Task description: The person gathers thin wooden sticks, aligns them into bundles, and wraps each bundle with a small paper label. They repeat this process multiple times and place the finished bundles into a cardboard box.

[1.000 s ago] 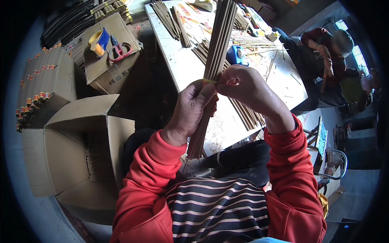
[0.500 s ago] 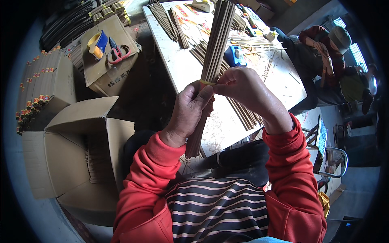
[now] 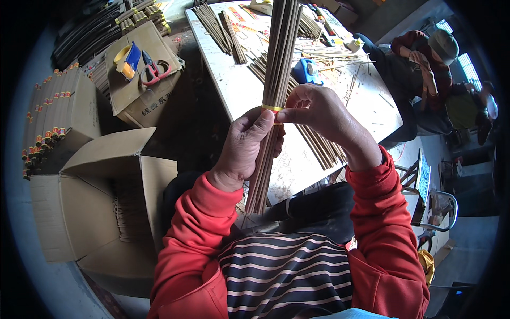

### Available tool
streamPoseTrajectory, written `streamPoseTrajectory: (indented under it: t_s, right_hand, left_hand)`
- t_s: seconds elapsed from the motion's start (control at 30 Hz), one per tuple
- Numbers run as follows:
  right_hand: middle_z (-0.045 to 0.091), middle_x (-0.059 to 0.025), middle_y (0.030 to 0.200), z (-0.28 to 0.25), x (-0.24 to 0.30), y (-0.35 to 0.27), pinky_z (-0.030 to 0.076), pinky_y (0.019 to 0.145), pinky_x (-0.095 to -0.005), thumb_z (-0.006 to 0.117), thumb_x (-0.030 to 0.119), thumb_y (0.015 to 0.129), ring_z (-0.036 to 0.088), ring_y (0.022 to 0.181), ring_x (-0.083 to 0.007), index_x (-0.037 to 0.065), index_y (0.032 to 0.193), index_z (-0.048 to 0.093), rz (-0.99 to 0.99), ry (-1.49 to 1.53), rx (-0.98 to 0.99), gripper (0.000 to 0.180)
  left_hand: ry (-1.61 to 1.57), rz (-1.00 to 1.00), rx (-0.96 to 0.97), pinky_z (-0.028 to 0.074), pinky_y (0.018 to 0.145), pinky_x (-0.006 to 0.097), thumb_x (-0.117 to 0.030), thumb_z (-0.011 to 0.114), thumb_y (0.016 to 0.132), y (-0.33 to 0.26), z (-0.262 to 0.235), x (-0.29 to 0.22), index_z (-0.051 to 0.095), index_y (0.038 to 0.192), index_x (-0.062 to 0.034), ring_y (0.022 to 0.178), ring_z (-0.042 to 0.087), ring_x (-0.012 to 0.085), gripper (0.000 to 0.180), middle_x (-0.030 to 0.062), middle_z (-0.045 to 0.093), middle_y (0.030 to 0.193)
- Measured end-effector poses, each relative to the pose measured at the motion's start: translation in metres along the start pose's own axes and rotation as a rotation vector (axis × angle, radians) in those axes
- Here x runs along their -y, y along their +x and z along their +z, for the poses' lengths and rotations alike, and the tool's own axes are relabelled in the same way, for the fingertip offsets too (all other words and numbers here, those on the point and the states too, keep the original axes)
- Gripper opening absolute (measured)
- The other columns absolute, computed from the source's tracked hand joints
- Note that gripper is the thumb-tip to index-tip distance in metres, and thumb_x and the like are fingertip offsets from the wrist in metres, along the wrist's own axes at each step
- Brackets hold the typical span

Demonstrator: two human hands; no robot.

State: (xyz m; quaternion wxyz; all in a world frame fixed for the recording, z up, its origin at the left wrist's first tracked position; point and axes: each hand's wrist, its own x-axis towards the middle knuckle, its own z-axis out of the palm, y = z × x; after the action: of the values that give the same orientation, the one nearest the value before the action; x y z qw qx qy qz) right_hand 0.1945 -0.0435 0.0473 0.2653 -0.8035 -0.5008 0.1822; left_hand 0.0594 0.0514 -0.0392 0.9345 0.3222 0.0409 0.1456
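Note:
A long bundle of brown incense sticks (image 3: 280,58) stands tilted in front of me, its lower end over the table's near edge. My left hand (image 3: 245,146) is closed round its middle, thumb pressed along the front. A narrow yellow-and-red paper band (image 3: 272,108) wraps the sticks there. From the right, my right hand (image 3: 324,114) pinches at the band with thumb and forefinger; the other fingers are curled. Behind the bundle, more loose incense sticks (image 3: 313,143) lie on the white table (image 3: 372,117) beside a blue tape dispenser (image 3: 307,72).
At my left an open cardboard box (image 3: 95,212) holds sticks. Behind it, a closed carton (image 3: 141,95) carries red-handled scissors (image 3: 155,72) and a blue tape dispenser (image 3: 127,61). Banded bundles (image 3: 48,111) are stacked far left. Another person (image 3: 425,80) sits across the table at right.
The bundle has turned in my hands, now showing the band's red part with yellow edges at the front. My left thumb and right fingertips have shifted slightly along the band.

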Motion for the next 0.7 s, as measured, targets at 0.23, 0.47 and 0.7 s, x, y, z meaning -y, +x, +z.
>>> streamPoseTrajectory:
  t_s: [0.23, 0.47, 0.7]
  right_hand:
    - [0.054, -0.0035, 0.071, 0.016, -0.023, 0.008, 0.042, 0.062, -0.0263, 0.078, 0.030, 0.069, 0.052, 0.069, -0.0119, 0.003, 0.073, 0.056, -0.169, 0.418, -0.013, 0.036]
    - [0.055, 0.0028, 0.079, 0.035, -0.037, 0.012, 0.042, 0.067, -0.0198, 0.068, 0.010, 0.081, 0.051, 0.077, -0.0040, 0.007, 0.081, 0.050, -0.240, 0.997, 0.142, 0.018]
    - [0.056, 0.0000, 0.086, 0.025, -0.035, 0.009, 0.044, 0.075, -0.0220, 0.065, 0.009, 0.082, 0.053, 0.083, -0.0069, 0.004, 0.090, 0.053, -0.116, 1.011, 0.185, 0.016]
  left_hand:
    - [-0.403, -0.174, 0.217, 0.045, 0.052, 0.026, -0.037, 0.054, 0.089, 0.000, -0.006, 0.000, 0.051, 0.109, -0.0017, 0.064, 0.053, 0.0150, 0.041, 0.0081, 0.055, 0.083]
    - [-0.510, -0.194, 0.305, 0.045, 0.053, 0.025, -0.040, 0.051, 0.089, 0.002, -0.004, 0.001, 0.038, 0.127, -0.0030, 0.064, 0.051, 0.0136, 0.054, 0.0077, 0.053, 0.084]
    - [-0.505, -0.187, 0.234, 0.044, 0.054, 0.025, -0.040, 0.052, 0.089, 0.006, -0.008, 0.002, 0.039, 0.124, -0.0030, 0.064, 0.050, 0.0135, 0.053, 0.0080, 0.052, 0.083]
